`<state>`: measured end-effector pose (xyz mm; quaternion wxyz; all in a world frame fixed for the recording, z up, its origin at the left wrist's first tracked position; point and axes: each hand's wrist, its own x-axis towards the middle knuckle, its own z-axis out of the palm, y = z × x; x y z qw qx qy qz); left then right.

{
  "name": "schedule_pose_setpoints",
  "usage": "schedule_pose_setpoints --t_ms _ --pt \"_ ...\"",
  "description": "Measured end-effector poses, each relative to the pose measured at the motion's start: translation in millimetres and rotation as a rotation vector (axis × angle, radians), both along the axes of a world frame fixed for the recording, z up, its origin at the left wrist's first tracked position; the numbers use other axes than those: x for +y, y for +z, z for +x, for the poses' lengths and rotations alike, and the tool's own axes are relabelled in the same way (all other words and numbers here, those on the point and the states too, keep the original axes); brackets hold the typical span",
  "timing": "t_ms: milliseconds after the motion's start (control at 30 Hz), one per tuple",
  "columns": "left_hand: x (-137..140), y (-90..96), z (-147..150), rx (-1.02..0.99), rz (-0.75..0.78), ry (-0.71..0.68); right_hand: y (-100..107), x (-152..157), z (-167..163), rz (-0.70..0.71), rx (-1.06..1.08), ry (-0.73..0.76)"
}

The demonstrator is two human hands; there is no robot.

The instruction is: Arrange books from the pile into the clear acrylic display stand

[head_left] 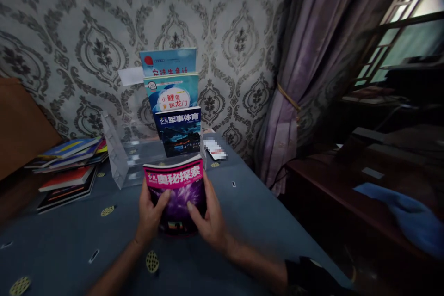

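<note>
A purple book (178, 199) with a pink title band is held upright between my two hands. My left hand (151, 208) grips its left edge, thumb on the cover. On the opposite edge, my right hand (210, 212) does the same, its thumb also pressed on the front. Just behind the book stands a clear tiered rack (116, 148). Its right side carries a dark blue book (180, 132) in front, a teal book (173, 92) behind that, and a light blue book (168, 60) at the back. The held book hides the rack's lower front right.
A pile of books (69, 166) lies left of the rack, beside a brown box-like panel (24, 125). Right of the rack lies a small white item (215, 149), partly blurred out. The blue tablecloth (249, 222) ends at a diagonal right edge, near a purple curtain (294, 78).
</note>
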<state>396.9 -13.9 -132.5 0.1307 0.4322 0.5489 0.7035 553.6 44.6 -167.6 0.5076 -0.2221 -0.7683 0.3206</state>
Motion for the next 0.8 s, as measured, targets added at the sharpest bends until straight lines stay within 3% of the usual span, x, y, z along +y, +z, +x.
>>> schedule_pose_setpoints --t_ms 133,233,333,467,600,800 --pt "-2 -5.2 -2 0.064 0.036 0.073 -1 -5 1 0.170 -0.059 -0.044" --pt "-4 -14.6 -4 0.081 0.007 0.036 -12 -8 2 0.228 -0.090 -0.089" --pt "-6 -22.3 -6 0.094 -0.020 0.031 -20 -12 4 0.214 -0.123 -0.084" --pt "-6 -25.5 -9 0.109 -0.034 0.093 -11 -14 12 0.169 -0.181 -0.048" --pt "-6 -23.5 -10 0.123 -0.049 0.078 -2 -12 18 0.125 -0.238 -0.008" --pt "-6 -16.9 -8 0.130 -0.081 0.099 -10 -8 13 0.133 -0.164 -0.031"
